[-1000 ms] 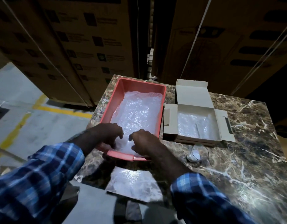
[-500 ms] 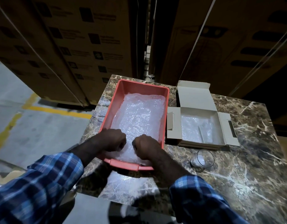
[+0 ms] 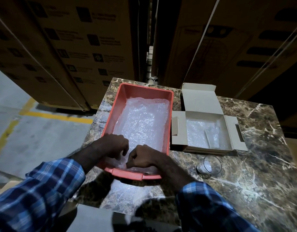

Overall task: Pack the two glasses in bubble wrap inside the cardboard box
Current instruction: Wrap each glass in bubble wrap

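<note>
A sheet of bubble wrap [image 3: 141, 121] lies in a red plastic tray [image 3: 144, 89] on the marble table. My left hand [image 3: 113, 144] and my right hand [image 3: 142, 158] are side by side at the tray's near end, with their curled fingers pinching the wrap's near edge. To the right the open cardboard box [image 3: 201, 117] holds a bubble-wrapped bundle [image 3: 213, 138] on a wrap lining. A bare clear glass [image 3: 208, 165] stands on the table in front of the box, apart from both hands.
The marble table [image 3: 254, 178] has bare surface to the right of the glass and near me. Tall stacked cartons [image 3: 87, 47] rise right behind the table. The floor with a yellow line [image 3: 57, 116] lies to the left.
Both hands stayed at the tray's near end and drew closer together. Their fingers curled tighter onto the wrap's edge. The box and the glass did not move.
</note>
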A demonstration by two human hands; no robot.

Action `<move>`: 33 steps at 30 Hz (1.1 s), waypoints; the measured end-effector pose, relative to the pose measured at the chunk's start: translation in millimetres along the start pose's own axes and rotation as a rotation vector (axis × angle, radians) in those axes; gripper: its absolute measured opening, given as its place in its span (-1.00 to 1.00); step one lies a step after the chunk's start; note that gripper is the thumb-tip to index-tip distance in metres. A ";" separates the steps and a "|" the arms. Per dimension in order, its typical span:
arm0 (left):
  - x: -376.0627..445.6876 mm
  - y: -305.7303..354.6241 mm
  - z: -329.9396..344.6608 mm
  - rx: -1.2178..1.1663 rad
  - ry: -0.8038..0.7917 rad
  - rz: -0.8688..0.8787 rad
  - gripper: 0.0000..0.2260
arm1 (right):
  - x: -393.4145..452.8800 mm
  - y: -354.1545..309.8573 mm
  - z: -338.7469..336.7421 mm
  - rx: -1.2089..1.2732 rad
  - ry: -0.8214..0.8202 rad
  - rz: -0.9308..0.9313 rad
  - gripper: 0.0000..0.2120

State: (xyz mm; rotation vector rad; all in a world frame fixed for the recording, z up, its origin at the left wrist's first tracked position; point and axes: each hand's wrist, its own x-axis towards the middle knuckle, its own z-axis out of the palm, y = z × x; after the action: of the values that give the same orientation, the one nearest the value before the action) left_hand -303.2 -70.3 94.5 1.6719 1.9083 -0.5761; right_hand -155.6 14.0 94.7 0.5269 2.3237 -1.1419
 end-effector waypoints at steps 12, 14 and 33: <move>-17.5 -5.2 -3.3 -0.078 -0.131 0.020 -0.75 | -5.9 -2.6 -7.0 0.176 -0.110 0.019 -0.88; -14.1 -9.6 -2.0 -0.071 -0.111 -0.007 -0.73 | -7.4 -2.8 -4.7 0.128 -0.053 -0.001 -0.93; -25.5 -14.9 -25.7 -0.599 0.685 0.090 -0.78 | -19.5 5.3 -33.0 0.455 0.736 -0.074 -0.75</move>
State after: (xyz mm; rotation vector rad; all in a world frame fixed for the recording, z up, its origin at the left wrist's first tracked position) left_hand -318.5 -75.5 130.1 1.6259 2.1244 0.6438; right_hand -145.6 41.3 120.2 1.2029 2.6759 -1.7516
